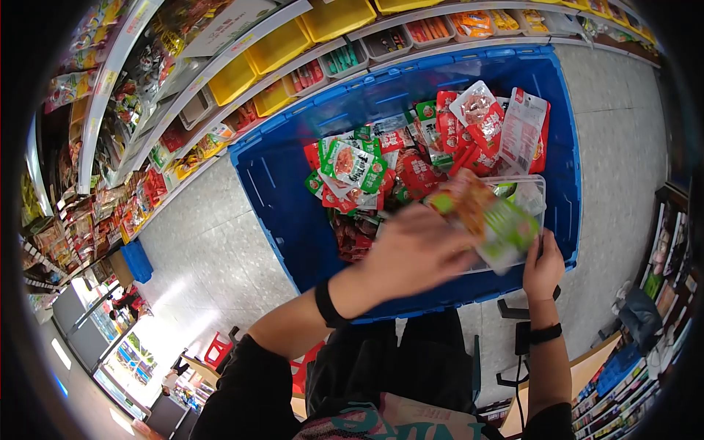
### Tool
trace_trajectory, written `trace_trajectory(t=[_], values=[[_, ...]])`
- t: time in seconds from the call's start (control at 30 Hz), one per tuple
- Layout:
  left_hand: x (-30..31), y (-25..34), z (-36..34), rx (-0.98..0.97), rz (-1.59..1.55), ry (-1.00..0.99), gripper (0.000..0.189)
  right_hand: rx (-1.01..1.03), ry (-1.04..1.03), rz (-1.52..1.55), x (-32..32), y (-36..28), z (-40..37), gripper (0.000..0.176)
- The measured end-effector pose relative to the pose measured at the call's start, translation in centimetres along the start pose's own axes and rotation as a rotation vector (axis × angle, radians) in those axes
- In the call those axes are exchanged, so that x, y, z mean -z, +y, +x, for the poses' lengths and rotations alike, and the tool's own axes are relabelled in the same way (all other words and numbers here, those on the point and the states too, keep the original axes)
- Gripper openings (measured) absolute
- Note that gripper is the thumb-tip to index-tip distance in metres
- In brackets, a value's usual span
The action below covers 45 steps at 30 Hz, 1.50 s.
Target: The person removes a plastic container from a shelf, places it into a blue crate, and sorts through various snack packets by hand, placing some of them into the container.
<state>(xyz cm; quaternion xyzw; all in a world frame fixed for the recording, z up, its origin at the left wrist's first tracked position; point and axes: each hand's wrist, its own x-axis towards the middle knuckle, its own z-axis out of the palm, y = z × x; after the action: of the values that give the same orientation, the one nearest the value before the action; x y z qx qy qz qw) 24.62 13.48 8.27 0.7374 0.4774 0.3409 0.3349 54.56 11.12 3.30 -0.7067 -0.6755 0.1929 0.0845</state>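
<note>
My left hand is closed on snack packets in orange and green, smeared by motion, over a clear plastic box. My right hand grips the near right side of that box, thumb upward. The box sits inside a large blue crate, and more green and white packaging shows in it behind the moving packets. Beside it in the crate lie a heap of green-and-white packets, red packets and silver-backed ones. The lower edge of the box is partly hidden by my hands.
Shelves with yellow bins and trays of snacks run along the far side and left. Grey tiled floor surrounds the crate. A red stool stands at lower left, and a stocked shelf at right.
</note>
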Motion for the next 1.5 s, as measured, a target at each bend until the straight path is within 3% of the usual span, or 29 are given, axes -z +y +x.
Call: trace_trajectory(t=[0.1,0.17,0.27,0.33,0.4,0.47,0.5,0.53,0.6,0.63,0.8,0.9,0.97,1.07,1.33,1.4,1.43,1.5], values=[[-2.4,0.7,-0.7,-0.068,-0.146,-0.058,0.018,0.022,0.006,-0.05,-0.1,0.1,0.0,0.022],[-2.7,-1.2,-0.3,0.03,-0.128,-0.016,0.016,0.013,0.0,-0.054,-0.2,0.3,0.0,0.022],[-3.1,-6.5,0.7,0.437,-0.167,0.088,0.018,-0.007,-0.012,-0.038,-0.2,0.3,0.0,0.022],[-4.1,-11.6,0.3,0.433,0.114,0.147,0.018,-0.014,-0.016,-0.015,-0.1,0.1,-0.1,0.022],[-5.1,-15.7,-0.5,0.376,0.134,0.129,0.019,-0.01,-0.024,-0.052,0.1,0.1,0.0,0.022],[-6.0,-17.5,-0.8,0.43,0.22,0.0,0.019,-0.017,-0.029,-0.067,0.3,-0.3,0.2,0.021],[-5.6,-17.2,-0.3,0.649,0.248,-0.283,0.034,-0.018,-0.03,-0.075,0.4,-0.4,0.1,0.021],[-6.4,-18.2,-1.0,0.65,0.247,-0.287,0.034,-0.021,-0.033,-0.075,0.3,-0.3,0.1,0.021],[-7.9,-20.0,-2.0,0.609,0.644,-0.503,0.057,-0.03,-0.035,-0.044,0.1,0.0,0.1,0.021],[-8.2,-21.1,-1.5,0.721,0.66,-0.742,0.073,-0.033,-0.035,-0.049,0.2,-0.1,0.1,0.021],[-8.7,-22.1,-2.8,0.572,0.821,-0.776,0.073,-0.001,-0.048,-0.086,0.2,0.2,0.1,0.024],[-8.9,-22.8,-3.5,0.479,0.871,-0.609,0.072,-0.01,-0.045,-0.078,0.3,-0.1,0.1,0.023],[-7.3,-23.0,-3.6,0.573,0.599,-0.328,0.064,-0.015,-0.042,-0.071,0.4,-0.1,0.1,0.022],[-3.8,-22.0,-2.9,0.664,0.419,-0.169,0.061,-0.025,-0.045,-0.065,0.3,0.0,0.0,0.02],[-1.2,-21.1,-4.4,0.604,0.291,0.093,0.042,-0.017,-0.034,-0.07,0.4,-0.4,0.1,0.02],[-0.5,-19.8,-4.9,0.614,0.267,0.274,0.034,-0.023,-0.025,-0.066,0.3,-0.3,0.1,0.02],[0.3,-17.8,-4.3,0.727,0.259,0.275,0.025,-0.019,-0.024,-0.065,0.3,-0.2,0.1,0.02],[0.6,-17.8,-5.3,0.692,0.372,0.312,0.024,-0.016,-0.025,-0.06,0.2,-0.1,0.1,0.02]])
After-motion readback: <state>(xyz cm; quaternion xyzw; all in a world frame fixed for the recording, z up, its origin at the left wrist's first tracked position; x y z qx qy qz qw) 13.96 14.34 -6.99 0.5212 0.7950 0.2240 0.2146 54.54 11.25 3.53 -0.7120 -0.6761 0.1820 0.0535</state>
